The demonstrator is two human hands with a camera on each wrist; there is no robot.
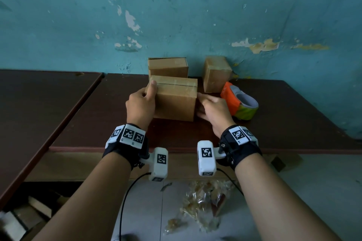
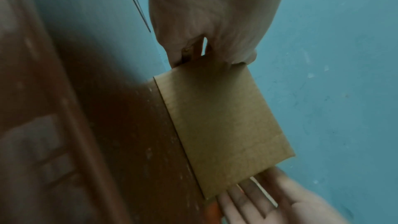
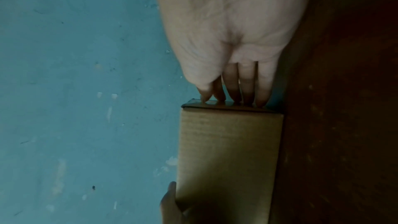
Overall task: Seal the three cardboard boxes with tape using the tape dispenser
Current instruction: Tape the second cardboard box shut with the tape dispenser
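Fingers [image 1: 151,88] of the left hand [image 1: 140,106] are curled round the left end of the near cardboard box [image 1: 174,100], the thumb laid up over its top edge. The right hand [image 1: 214,110] is held with straight fingers [image 3: 247,88] pressed flat against the box's right end, so nothing is grasped by it. The box is thus steadied between both hands on the dark desk [image 1: 274,115], near its middle. A glossy strip appears to be laid along the top seam, so this box is judged taped, with the strip ends being pressed down at the sides. Two further cardboard boxes [image 1: 168,66] [image 1: 216,73] are stood behind, by the teal wall [image 1: 176,6]. The orange tape dispenser [image 1: 239,103] is left lying just right of the right hand, ungripped.

Next, it is judged that the dispenser must be picked up and another box drawn forward.

Whether the rear boxes are sealed cannot be told. Both wrist views are blurred and dim, so the tape is not made out there, and the left fingertips are hidden behind the box.
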